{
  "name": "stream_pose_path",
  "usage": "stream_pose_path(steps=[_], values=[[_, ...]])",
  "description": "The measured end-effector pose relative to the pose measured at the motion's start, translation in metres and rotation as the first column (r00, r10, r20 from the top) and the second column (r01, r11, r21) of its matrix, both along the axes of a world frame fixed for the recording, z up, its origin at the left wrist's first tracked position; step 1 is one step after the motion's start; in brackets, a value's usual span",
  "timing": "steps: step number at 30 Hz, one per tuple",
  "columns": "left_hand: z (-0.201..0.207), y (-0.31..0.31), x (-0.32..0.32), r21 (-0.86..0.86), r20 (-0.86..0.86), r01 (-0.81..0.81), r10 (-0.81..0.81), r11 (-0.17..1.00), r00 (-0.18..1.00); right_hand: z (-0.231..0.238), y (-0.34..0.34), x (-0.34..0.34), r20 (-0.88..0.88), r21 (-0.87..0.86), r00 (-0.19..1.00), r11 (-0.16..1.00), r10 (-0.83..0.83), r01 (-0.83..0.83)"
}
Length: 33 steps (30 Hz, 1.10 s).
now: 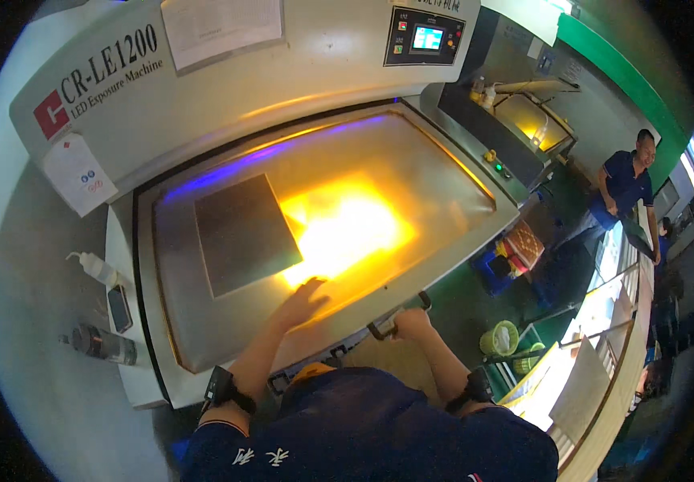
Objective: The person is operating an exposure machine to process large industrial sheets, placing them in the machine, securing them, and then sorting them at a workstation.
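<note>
My left hand (300,305) rests, fingers spread, near the front edge of the exposure machine's flat bed (443,181), beside a very bright yellow glow (355,229). Nothing shows in it; whether the fingers press on the surface or hover just over it I cannot tell. A dark rectangular sheet (246,234) lies flat on the bed, to the left of the glow and just beyond that hand. My right hand (413,323) is closed around the black handle (379,330) on the front of the bed; both ends of the handle stick out past the fist.
A control panel (425,38) is on the raised machine hood (315,60). At the left stand a white squeeze bottle (96,268), a phone (119,309) and a dark bottle (104,344). Green baskets (499,338) and a lit table (596,321) are on the right; another person (626,189) stands beyond.
</note>
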<state>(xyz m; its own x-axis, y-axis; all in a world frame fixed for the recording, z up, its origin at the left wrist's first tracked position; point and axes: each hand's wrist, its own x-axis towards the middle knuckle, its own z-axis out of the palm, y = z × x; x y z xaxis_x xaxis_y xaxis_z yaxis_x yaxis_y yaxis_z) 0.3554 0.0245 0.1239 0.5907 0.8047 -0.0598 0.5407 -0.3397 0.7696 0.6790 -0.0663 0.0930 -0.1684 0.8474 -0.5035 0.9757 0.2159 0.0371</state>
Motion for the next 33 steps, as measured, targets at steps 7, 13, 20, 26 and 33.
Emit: stream_pose_path(steps=[7, 13, 20, 26, 33], values=[[-0.076, 0.027, -0.015, 0.382, -0.597, -0.370, 0.532, 0.847, 0.601, 0.016, 0.034, 0.022, -0.206, -0.408, 0.977, 0.901, 0.064, -0.145], [-0.066, 0.022, -0.008, 0.501, -0.598, -0.394, 0.638, 0.770, 0.485, 0.149, 0.259, 0.154, -0.738, 0.266, 0.675, 0.923, 0.009, 0.279], [-0.081, 0.031, 0.032, 0.305, -0.653, -0.593, 0.617, 0.745, 0.439, 0.314, 0.514, 0.253, -0.402, 0.877, 0.792, 0.443, 0.460, 0.188], [-0.074, 0.035, 0.133, 0.074, -0.668, -0.745, 0.588, 0.663, 0.456, 0.334, 0.645, 0.273, -0.253, 0.939, 0.893, 0.315, 0.372, 0.136], [-0.075, 0.038, 0.129, -0.050, -0.668, -0.791, 0.568, 0.609, 0.480, 0.324, 0.711, 0.275, -0.311, 0.905, 0.915, 0.373, 0.259, 0.202]])
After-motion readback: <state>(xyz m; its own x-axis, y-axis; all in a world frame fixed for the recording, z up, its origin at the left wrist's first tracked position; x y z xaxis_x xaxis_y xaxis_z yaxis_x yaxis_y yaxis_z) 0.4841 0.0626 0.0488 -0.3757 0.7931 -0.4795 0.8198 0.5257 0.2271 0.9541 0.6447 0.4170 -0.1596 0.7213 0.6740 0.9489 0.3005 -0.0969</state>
